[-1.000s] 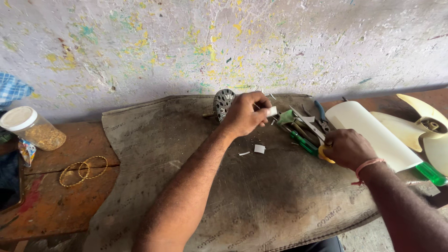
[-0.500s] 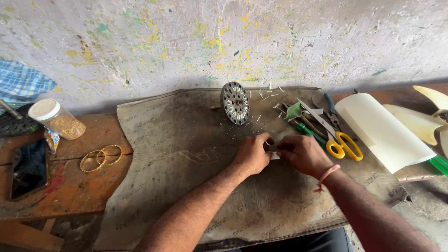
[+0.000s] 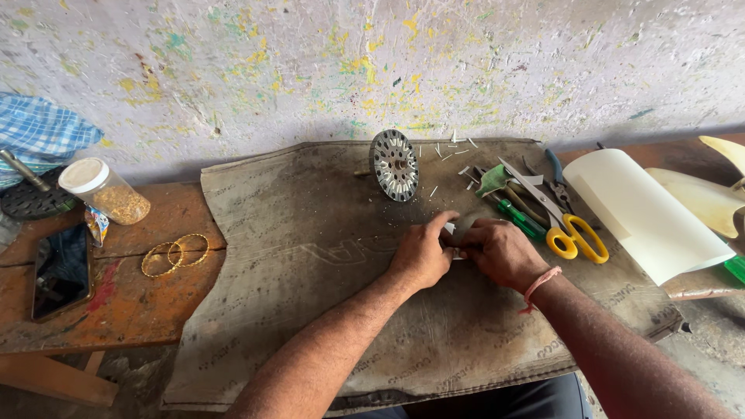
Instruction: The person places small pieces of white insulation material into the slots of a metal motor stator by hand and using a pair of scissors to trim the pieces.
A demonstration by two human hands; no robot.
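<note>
My left hand [image 3: 421, 254] and my right hand [image 3: 501, 253] meet over the brown sack cloth [image 3: 310, 256], fingertips pinched together on a small white strip [image 3: 451, 230] that shows between them. Most of the strip is hidden by the fingers. A round slotted metal disc [image 3: 394, 165] stands on edge behind the hands, with several small white slivers [image 3: 454, 147] scattered around it. Yellow-handled scissors [image 3: 563, 221] lie just right of my right hand.
A green-handled screwdriver [image 3: 516, 216] and pliers [image 3: 552, 174] lie by the scissors. A rolled white sheet [image 3: 644, 213] and cream fan blades [image 3: 710, 198] sit at right. At left are a jar [image 3: 105, 190], two gold wire rings [image 3: 174, 252], a phone [image 3: 60, 268] and blue checked cloth [image 3: 39, 132].
My left hand came down from the disc and my right hand left the scissors; both now meet at the cloth's middle, pinching the white strip. The view shifted left.
</note>
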